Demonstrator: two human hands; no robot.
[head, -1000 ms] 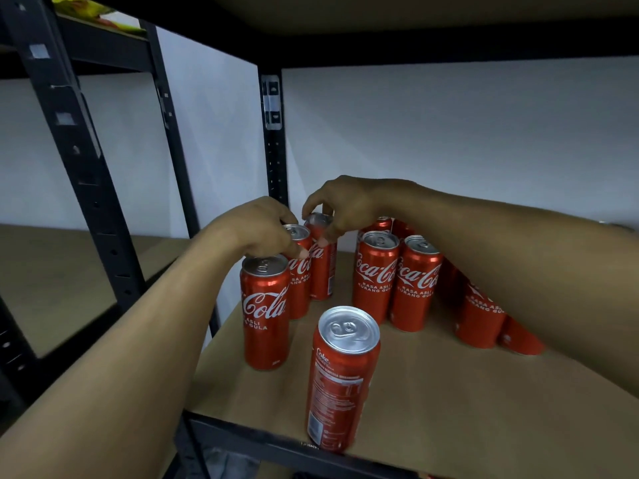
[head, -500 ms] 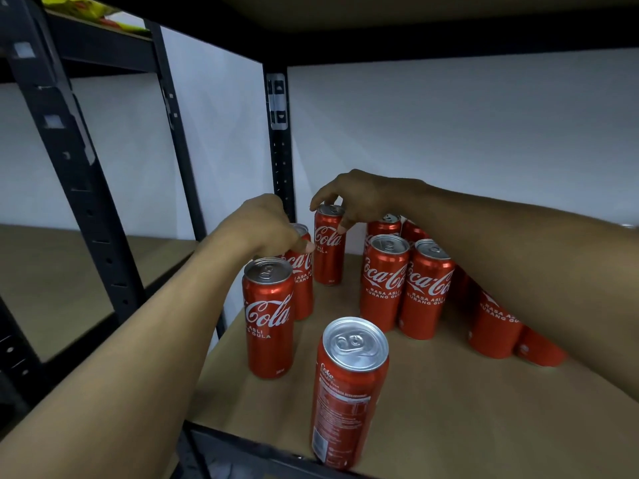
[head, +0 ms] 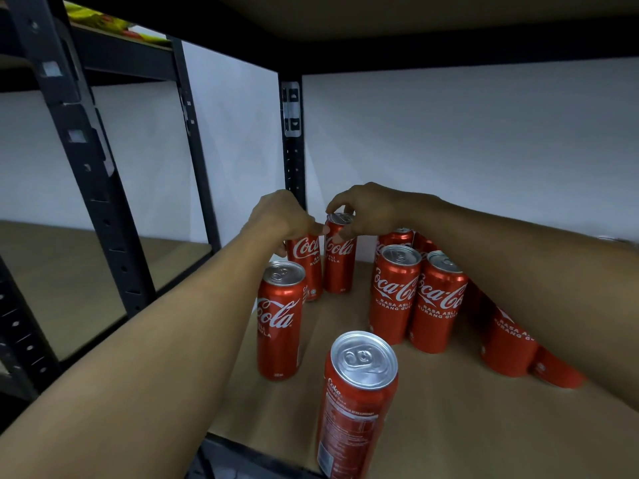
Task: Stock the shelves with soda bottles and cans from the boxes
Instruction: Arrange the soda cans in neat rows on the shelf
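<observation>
Right grip pinches the rear Coca-Cola can by its rim; left grip clasps the neighbouring can. About ten cans already stand on the shelf, with room left for more.

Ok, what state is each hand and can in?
left hand: grips the top of the back-left can.
right hand: pinches the rim of the back-middle can.
back-left can: upright on the shelf.
back-middle can: upright, beside it.
front-left can: upright, sealed.
nearest can: upright, sealed, near the shelf's edge.
middle-left can: upright, sealed.
middle-right can: upright, sealed.
</observation>
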